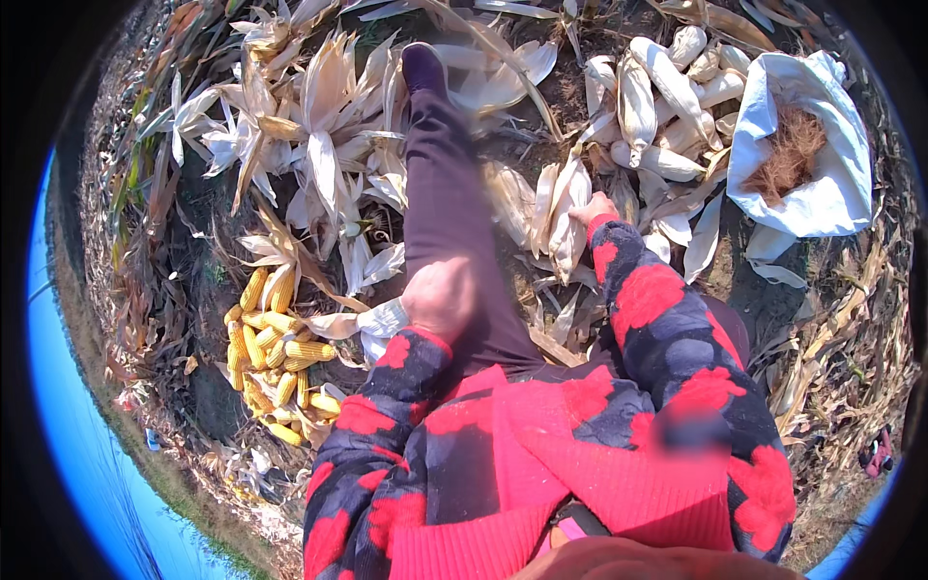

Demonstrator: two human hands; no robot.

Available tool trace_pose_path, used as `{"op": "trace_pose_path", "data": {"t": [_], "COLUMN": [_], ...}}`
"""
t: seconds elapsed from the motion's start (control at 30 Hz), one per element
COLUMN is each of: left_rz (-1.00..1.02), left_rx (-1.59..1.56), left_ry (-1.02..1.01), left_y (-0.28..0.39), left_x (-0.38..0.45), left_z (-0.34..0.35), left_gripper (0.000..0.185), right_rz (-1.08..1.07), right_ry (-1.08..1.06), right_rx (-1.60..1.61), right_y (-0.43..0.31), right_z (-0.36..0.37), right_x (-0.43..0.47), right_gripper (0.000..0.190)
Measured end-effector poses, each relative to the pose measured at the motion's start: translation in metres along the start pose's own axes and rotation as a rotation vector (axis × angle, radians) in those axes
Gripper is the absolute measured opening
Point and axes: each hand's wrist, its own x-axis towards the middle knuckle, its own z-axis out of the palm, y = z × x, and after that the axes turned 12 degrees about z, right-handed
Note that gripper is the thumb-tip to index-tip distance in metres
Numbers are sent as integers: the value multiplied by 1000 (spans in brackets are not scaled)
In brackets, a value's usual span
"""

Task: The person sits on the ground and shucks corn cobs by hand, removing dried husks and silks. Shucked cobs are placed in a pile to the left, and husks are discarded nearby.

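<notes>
My right hand (593, 209) grips an ear of corn in its pale husk (569, 217), in front of me and right of my outstretched leg. My left hand (441, 293) is curled over my thigh beside a pale strip of husk or cloth (383, 319); whether it holds anything I cannot tell. Husked yellow corn cobs (279, 355) lie heaped to the left of it. Beyond my right hand, several ears still in their husks (670, 101) form a pile.
An open white woven sack (750, 145) with brown corn silk (790, 156) in it stands at the right. Loose dry husks (326, 152) lie heaped beyond my left hand, beside my leg. Dry stalks (834, 333) cover the ground at the right. A person (879, 453) is far off at the right.
</notes>
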Motion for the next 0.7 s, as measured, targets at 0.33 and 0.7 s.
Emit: {"op": "trace_pose_path", "data": {"t": [0.33, 0.7], "left_rz": [5, -223], "left_rx": [6, -287], "left_ry": [-2, -65], "left_y": [4, 3], "left_x": [-1, 17], "left_z": [1, 33], "left_gripper": [15, 22], "right_rz": [-137, -743], "right_ry": [46, 244], "right_rx": [-83, -41], "right_y": [13, -1], "right_z": [-5, -141], "right_x": [-21, -128], "right_gripper": [29, 32]}}
